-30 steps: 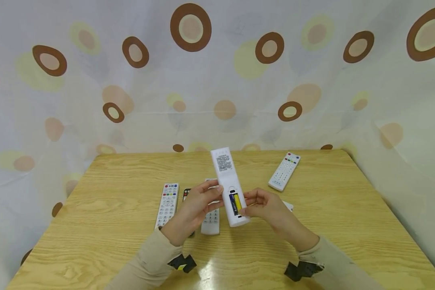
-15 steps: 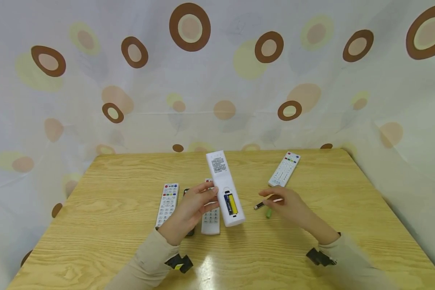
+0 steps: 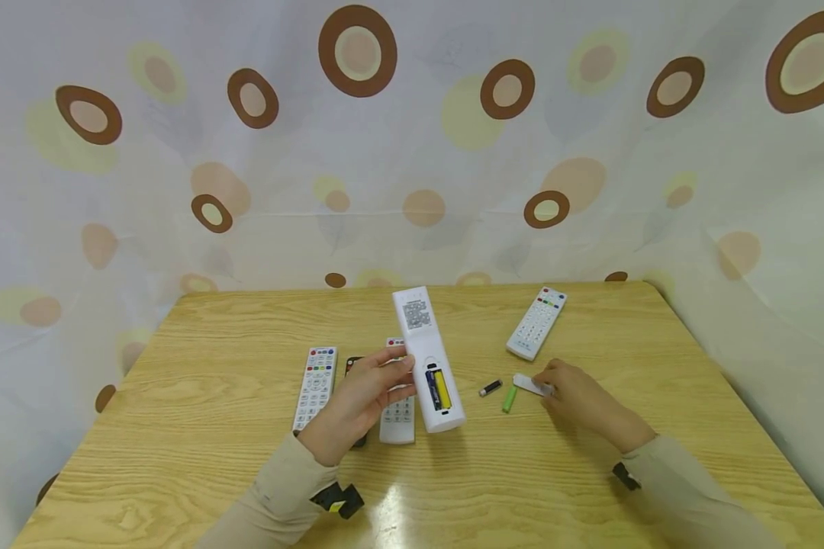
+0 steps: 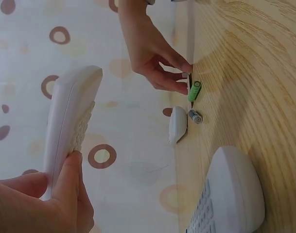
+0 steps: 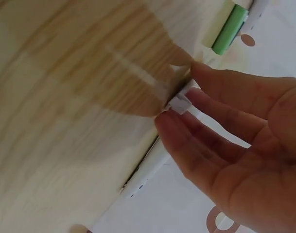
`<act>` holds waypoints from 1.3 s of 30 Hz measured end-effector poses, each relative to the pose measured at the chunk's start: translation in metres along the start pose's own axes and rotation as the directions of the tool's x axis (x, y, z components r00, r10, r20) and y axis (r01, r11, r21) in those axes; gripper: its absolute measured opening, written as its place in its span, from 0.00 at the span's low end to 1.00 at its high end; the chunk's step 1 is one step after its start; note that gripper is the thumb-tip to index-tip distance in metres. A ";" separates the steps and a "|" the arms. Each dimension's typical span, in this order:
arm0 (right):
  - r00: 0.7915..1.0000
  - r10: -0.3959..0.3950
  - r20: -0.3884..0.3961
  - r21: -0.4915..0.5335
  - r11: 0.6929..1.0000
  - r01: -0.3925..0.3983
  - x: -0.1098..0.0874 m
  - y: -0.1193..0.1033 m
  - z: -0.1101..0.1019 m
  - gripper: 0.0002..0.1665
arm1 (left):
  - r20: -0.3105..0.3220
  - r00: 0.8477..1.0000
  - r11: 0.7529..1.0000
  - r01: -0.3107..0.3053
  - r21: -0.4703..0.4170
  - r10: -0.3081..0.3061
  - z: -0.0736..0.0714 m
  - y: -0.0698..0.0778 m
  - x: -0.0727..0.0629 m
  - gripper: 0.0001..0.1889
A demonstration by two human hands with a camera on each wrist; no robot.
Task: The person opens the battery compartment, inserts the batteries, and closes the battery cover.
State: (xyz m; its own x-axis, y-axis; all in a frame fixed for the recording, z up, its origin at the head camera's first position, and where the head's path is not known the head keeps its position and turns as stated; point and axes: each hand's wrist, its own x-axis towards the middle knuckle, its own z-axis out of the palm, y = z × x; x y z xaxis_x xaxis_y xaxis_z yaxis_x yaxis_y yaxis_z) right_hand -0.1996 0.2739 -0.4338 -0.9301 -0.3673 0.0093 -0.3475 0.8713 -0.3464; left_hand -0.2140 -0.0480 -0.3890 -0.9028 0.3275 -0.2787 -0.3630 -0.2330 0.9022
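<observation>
My left hand [image 3: 367, 393] grips a white remote control [image 3: 420, 335] above the table, its back facing up. In its uncovered battery compartment a blue-and-black battery [image 3: 438, 389] lies beside a yellow battery [image 3: 442, 387]. My right hand [image 3: 580, 396] is low at the table, its thumb and fingers pinching a white battery cover [image 3: 527, 383]. In the right wrist view the cover's small clip [image 5: 179, 104] shows between the fingers. Left of the cover lie a green battery [image 3: 510, 399] and a black battery [image 3: 490, 387], both loose on the wood.
Under and beside my left hand rest a white remote [image 3: 397, 424], a mostly hidden black remote [image 3: 352, 364] and another white remote [image 3: 316, 387]. Farther back on the right lies one more white remote [image 3: 537, 323]. A patterned curtain [image 3: 426, 137] hangs behind the table [image 3: 233, 335].
My right hand has left the held remote's battery compartment, moved right and down to the table, and taken hold of the battery cover. The held remote has shifted slightly left and down.
</observation>
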 end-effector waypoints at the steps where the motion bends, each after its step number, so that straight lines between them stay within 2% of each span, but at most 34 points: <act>1: 1.000 -0.005 0.000 0.000 1.000 0.005 0.001 0.001 0.001 0.15 | 0.004 1.000 1.000 -0.002 0.002 0.002 0.000 0.000 0.000 0.21; 8: 1.000 0.004 -0.022 0.009 1.000 -0.003 0.006 0.003 0.004 0.10 | 0.019 1.000 1.000 -0.001 0.002 0.001 0.001 0.000 -0.001 0.20; 17: 0.998 0.061 -0.031 0.129 0.990 -0.056 0.005 0.004 -0.003 0.12 | 0.013 1.000 1.000 0.000 -0.011 0.000 0.002 0.003 -0.002 0.21; 22: 0.994 0.011 -0.111 0.193 0.981 0.010 0.001 -0.004 -0.008 0.12 | 0.023 1.000 1.000 0.003 -0.003 -0.003 0.002 0.003 -0.001 0.21; 24: 0.984 -0.035 -0.176 0.216 0.974 0.073 0.000 -0.011 -0.010 0.11 | 0.030 1.000 1.000 0.001 0.003 -0.001 0.002 0.003 -0.001 0.21; 26: 0.964 -0.082 -0.251 0.238 0.960 0.144 -0.001 -0.020 -0.011 0.12 | 0.033 0.999 1.000 0.000 0.004 0.000 0.002 0.003 -0.001 0.21; 30: 0.892 -0.171 -0.418 0.287 0.907 0.308 -0.001 -0.038 -0.015 0.14 | 0.039 0.999 1.000 0.004 0.001 -0.004 0.003 0.003 -0.002 0.21; 33: 0.839 -0.201 -0.506 0.330 0.853 0.404 0.000 -0.052 -0.020 0.18 | 0.045 0.999 1.000 0.007 0.003 -0.007 0.004 0.004 -0.003 0.21; 36: 0.817 -0.191 -0.545 0.413 0.786 0.459 0.000 -0.067 -0.025 0.18 | 0.052 0.999 1.000 0.009 0.005 -0.009 0.005 0.005 -0.004 0.20; 39: 0.819 -0.163 -0.550 0.522 0.699 0.490 0.001 -0.081 -0.029 0.17 | 0.053 0.999 1.000 0.008 0.009 -0.009 0.006 0.005 -0.005 0.20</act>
State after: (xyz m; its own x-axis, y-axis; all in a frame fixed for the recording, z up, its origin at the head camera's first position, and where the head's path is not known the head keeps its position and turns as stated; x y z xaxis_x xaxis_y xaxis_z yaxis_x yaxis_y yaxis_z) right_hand -0.1757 0.2120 -0.3784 -0.7705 -0.2637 0.5803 -0.6361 0.2593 -0.7268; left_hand -0.2100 -0.0455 -0.3811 -0.8861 0.3776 -0.2687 -0.3683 -0.2218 0.9029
